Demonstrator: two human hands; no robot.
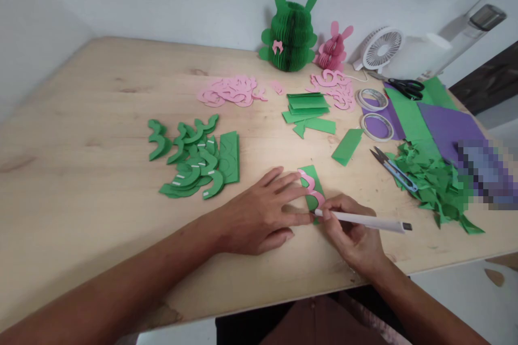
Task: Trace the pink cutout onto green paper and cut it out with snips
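My left hand (267,213) lies with fingers spread, its fingertips pressing a pink curved paper template (311,184) onto a small green paper rectangle (311,171). In my right hand (354,232) is a white pen (368,220), its tip at the lower edge of the template, close to my left index finger. Left of my hands lie several green wavy paper cutouts (192,167), some with white strips on them. Beside them is a folded green paper (230,157) with curved outlines drawn on it.
Behind stand a green honeycomb paper rabbit (292,35), a pink one (332,51) and a white fan (381,49). Pink cutouts (230,90), folded green strips (308,105), tape rolls (377,126), blue thread snips (394,168), black scissors (407,88) and green scraps (435,178) lie around.
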